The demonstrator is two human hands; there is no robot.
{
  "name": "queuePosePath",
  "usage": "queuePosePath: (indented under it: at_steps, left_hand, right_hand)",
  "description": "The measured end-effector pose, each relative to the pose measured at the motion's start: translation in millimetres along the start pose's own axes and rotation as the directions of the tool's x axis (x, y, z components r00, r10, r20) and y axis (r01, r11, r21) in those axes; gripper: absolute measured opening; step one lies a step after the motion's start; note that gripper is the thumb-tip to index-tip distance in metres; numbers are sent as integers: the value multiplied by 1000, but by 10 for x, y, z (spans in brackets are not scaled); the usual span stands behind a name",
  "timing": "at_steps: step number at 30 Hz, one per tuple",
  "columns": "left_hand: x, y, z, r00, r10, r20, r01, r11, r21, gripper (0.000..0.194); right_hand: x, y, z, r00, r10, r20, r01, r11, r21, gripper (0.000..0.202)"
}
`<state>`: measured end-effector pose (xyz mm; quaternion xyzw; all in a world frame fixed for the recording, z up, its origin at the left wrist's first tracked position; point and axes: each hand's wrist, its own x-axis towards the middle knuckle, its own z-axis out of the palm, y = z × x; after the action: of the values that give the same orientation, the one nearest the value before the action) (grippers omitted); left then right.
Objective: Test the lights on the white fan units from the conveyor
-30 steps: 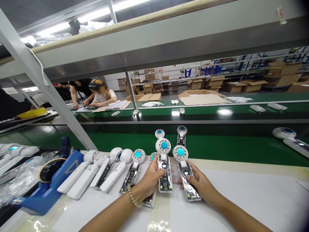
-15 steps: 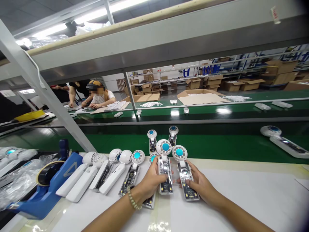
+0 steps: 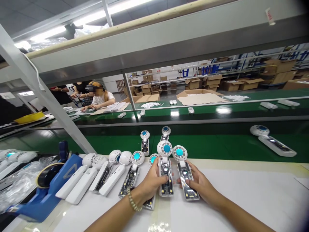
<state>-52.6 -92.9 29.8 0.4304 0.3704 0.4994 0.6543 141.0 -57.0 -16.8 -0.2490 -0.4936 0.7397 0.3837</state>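
My left hand (image 3: pixel 152 178) is closed around a small handheld fan (image 3: pixel 166 185) with a white round head, blue centre and a clear-faced body showing its circuit board. My right hand (image 3: pixel 199 182) grips a matching fan (image 3: pixel 189 190), tilted slightly, just right of the first. Both thumbs press on the bodies' fronts, and a light glows in each. Behind my left hand, another fan (image 3: pixel 153 159) is partly hidden. An open-bodied fan (image 3: pixel 130 177) lies to the left, beside several fans with white casings (image 3: pixel 82 183).
A blue tape dispenser (image 3: pixel 48 190) stands at the left by plastic-wrapped fans (image 3: pixel 14 180). On the green conveyor (image 3: pixel 217 141) ahead lie more fans (image 3: pixel 275 141). A slanted metal post (image 3: pixel 55 103) rises at left. A co-worker (image 3: pixel 101 98) sits across the line.
Fans on the near conveyor have shifted left, and white parts on the far belt have moved right. Both hands keep hold of their fans, nearly still.
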Motion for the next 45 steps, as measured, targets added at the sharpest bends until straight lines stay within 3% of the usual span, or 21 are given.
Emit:
queuePosePath:
  at_steps: [8,14,24,28,31,34,39,45]
  left_hand:
    - [2,-18,-2,1000,20,2,-20,1000,24,60]
    - [-23,5,30,1000,0,19,-1,995,96,75]
    - [-19,10,35,999,37,37,-40,996,77,90]
    - [-11,13,31,996,86,18,-87,994,61,68]
    - [6,-3,32,998,29,-59,-27,999,44,44]
    - [36,-21,48,990,14,-144,-9,999,34,41]
    - [107,-17,75,974,151,-171,-102,959,263,38]
    - [217,129,-3,940,313,-135,-157,748,645,34]
  right_hand:
    - [15,22,-12,1000,-28,14,28,999,21,70]
    - [24,39,-23,999,-43,16,43,999,24,68]
    - [-26,49,17,997,-81,10,81,997,1,69]
    - [-77,43,61,995,-94,23,94,996,11,66]
    - [-117,63,94,996,-92,-21,92,995,31,67]
    - [-158,105,117,995,-70,-65,74,996,53,72]
    - [-214,158,150,991,-71,-111,78,995,63,77]
    - [-237,156,176,989,-92,-119,97,995,37,73]
